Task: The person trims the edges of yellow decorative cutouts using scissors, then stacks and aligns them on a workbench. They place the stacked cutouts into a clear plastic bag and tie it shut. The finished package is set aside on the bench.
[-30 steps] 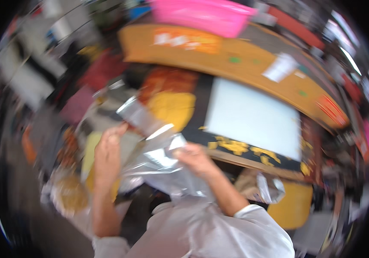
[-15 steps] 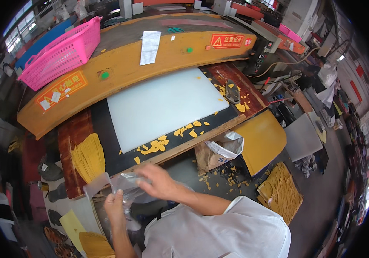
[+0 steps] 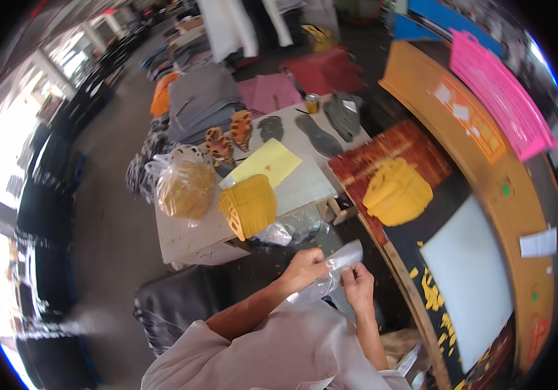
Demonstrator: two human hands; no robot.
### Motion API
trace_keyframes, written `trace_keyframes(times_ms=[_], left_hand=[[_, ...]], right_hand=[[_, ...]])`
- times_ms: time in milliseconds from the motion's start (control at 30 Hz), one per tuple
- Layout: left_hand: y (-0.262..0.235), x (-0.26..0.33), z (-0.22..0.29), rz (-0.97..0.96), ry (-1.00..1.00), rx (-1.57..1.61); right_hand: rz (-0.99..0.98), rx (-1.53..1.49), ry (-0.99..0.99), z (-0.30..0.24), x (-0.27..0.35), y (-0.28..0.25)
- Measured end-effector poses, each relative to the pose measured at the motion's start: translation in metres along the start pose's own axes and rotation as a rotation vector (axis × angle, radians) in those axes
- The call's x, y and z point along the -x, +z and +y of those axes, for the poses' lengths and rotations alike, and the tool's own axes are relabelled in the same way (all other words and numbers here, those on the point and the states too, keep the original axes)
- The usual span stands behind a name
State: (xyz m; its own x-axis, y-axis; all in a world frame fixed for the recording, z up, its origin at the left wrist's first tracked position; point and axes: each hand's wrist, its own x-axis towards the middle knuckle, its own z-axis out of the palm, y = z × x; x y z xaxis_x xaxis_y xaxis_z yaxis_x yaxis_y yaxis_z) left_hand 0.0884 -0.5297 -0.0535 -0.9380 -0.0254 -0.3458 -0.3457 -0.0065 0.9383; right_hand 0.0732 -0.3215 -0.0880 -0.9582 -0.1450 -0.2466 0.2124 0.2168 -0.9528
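Note:
Both hands hold one clear plastic bag (image 3: 331, 273) in front of my chest. My left hand (image 3: 305, 266) grips its left side and my right hand (image 3: 359, 286) pinches its right edge. Just beyond the bag, a stack of yellow cut pieces (image 3: 251, 205) stands on a small white table (image 3: 191, 237). A second yellow stack (image 3: 397, 193) lies on the red-brown work surface (image 3: 383, 156) to the right.
A clear bag filled with yellow pieces (image 3: 186, 188) sits at the table's left. A yellow sheet (image 3: 267, 162), orange soles (image 3: 230, 136) and grey soles (image 3: 318, 133) lie farther back. A white cutting board (image 3: 471, 273), yellow scraps (image 3: 432, 292) and a pink basket (image 3: 497, 97) are at right. A dark stool (image 3: 178, 305) is lower left.
The view has swung left, from the white board and orange bench to the small side table. Both hands still hold the clear plastic bag near my chest.

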Motion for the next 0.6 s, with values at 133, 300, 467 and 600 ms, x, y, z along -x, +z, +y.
trace_keyframes(times_ms=[133, 300, 467, 600], left_hand=[[-0.050, 0.003, 0.016, 0.234, 0.000, 1.136], [-0.141, 0.020, -0.006, -0.045, 0.212, 1.564], [-0.257, 0.042, -0.085, 0.429, -0.042, 0.891], [-0.255, 0.021, -0.068, 0.931, -0.051, -0.342]], right_hand=[[0.118, -0.216, 0.247, 0.001, -0.064, 0.020], [-0.048, -1.244, 0.385, -0.055, -0.152, 0.040], [-0.192, -0.957, 0.290, -0.125, -0.223, 0.072], [-0.445, -0.747, 0.293, -0.162, -0.229, 0.114]])
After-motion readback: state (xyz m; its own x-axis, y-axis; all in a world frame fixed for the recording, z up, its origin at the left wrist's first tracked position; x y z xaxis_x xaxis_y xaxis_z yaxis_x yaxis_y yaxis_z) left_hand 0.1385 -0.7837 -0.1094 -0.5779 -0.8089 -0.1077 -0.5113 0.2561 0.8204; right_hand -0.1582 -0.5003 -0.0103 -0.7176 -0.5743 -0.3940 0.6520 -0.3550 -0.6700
